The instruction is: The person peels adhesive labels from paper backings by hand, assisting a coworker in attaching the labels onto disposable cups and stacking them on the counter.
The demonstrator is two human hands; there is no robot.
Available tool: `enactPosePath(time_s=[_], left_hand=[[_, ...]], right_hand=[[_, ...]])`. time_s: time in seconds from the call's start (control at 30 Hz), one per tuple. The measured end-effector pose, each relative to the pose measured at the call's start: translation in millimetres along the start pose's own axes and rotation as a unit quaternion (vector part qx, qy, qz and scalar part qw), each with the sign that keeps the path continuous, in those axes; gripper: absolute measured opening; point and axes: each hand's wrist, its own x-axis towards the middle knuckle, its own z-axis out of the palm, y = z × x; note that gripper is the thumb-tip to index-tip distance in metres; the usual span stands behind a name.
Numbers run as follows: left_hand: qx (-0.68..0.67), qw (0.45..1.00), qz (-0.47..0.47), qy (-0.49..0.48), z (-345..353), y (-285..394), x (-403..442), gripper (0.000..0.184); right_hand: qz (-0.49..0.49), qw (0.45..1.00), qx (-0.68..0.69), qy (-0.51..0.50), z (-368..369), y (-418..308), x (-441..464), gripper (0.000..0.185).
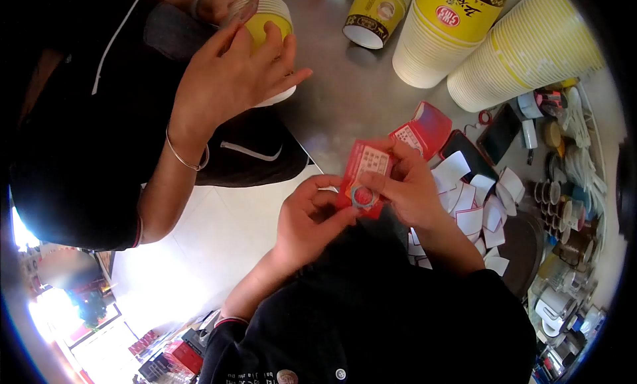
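Near the front edge of the bench [332, 85], in front of our dark top [398, 318], we had the red card [367, 164] between our two hands; its face, with a pale printed grid above and a round blue-edged emblem below, was turned up toward us and somewhat tilted. Our left hand [308, 218] was nearly closed, thumb and fingertips at the card's lower left edge; our right hand [411, 185] had the card pinched at its right side, the thumb laid flat over the print and the fingers mostly hidden behind. Just beyond the right hand we saw a folded red packet [432, 128]; past it lay a dark phone [499, 134]; beside our right forearm spread a heap of white cards [470, 219], some with red edges. Farther back on the bench we had a tall stack of paper cups [428, 59], a longer stack lying aslant to its right, and a smaller yellow cup stack [381, 11] to its left. At our left a co-worker's hand [232, 79], wearing a bracelet [187, 160], had its fingers spread before some yellow-and-white cups [272, 22]; we could not tell whether it touched them.
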Motion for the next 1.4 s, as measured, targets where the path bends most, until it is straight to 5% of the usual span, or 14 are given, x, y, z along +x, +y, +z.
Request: enactPosePath(time_s=[0.07, 0.87, 0.93, 1.0, 1.13, 1.2, 1.4], left_hand=[[-0.097, 0.994, -0.046, -0.036, -4, 1, -2, 0.018], [-0.291, 0.955, -0.037, -0.040, -12, -12, -4, 0.006], [-0.275, 0.960, -0.027, -0.038, -11, -13, -4, 0.005], [-0.258, 0.965, -0.017, -0.037, -10, -12, -5, 0.005], [-0.207, 0.978, 0.006, 0.011, -7, -10, -5, 0.005], [-0.194, 0.981, 0.006, 0.014, -6, -10, -5, 0.005], [-0.049, 0.997, 0.026, 0.062, 4, -6, -6, 0.005]], right_hand=[[-0.013, 1.000, 0.005, 0.010, 2, -2, 1, 0.041], [-0.056, 0.998, -0.018, -0.001, 4, 6, 2, 0.041], [-0.068, 0.997, -0.038, -0.010, 6, 9, 3, 0.043], [-0.246, 0.876, -0.401, 0.107, 12, 10, 1, 0.039], [-0.317, 0.862, -0.396, 0.009, 10, 1, -11, 0.032], [-0.261, 0.921, -0.283, -0.057, 18, 2, -14, 0.017], [-0.250, 0.932, -0.258, -0.056, 14, 9, -15, 0.010]])
